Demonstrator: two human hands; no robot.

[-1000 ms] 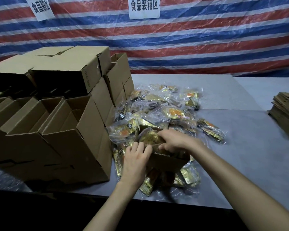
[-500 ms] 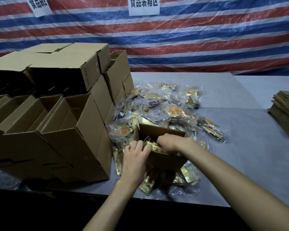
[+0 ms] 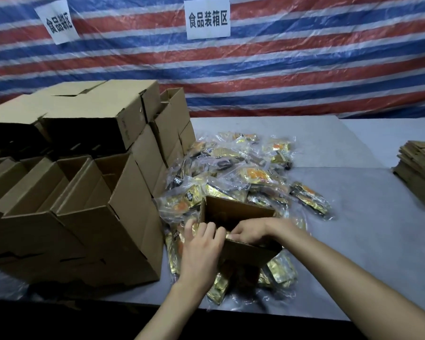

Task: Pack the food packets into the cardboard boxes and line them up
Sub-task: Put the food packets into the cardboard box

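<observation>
The left hand [image 3: 201, 251] lay against the near left corner of the open box [image 3: 250, 252], its fingers [image 3: 207, 229] bent over the rim and gripping the cardboard there. The right hand [image 3: 252, 231] reached in over the near wall from the right. Its fingers [image 3: 239, 235] curled downward, the tips hidden inside the box. A gold packet [image 3: 227, 234] showed between the two sets of fingertips, close against the right ones, but whether they pinched it could not be told. The box sat on top of the packets [image 3: 245, 173], a loose heap in clear and gold wrap. The heap spread beyond the fingers toward the far side of the grey table [image 3: 366, 229] and also stuck out beneath both wrists. Left of the left fingers, just beside the heap, stood the boxes [image 3: 113, 224], built up in two tiers, the lower ones open at the top and the upper ones showing closed tops. Well to the right of the right fingers, near the table's edge, lay flat cardboard [image 3: 420, 173] in a stack. Beyond everything hung a red, white and blue striped tarp [image 3: 292, 69] bearing two white signs [image 3: 207, 19] with black characters.
</observation>
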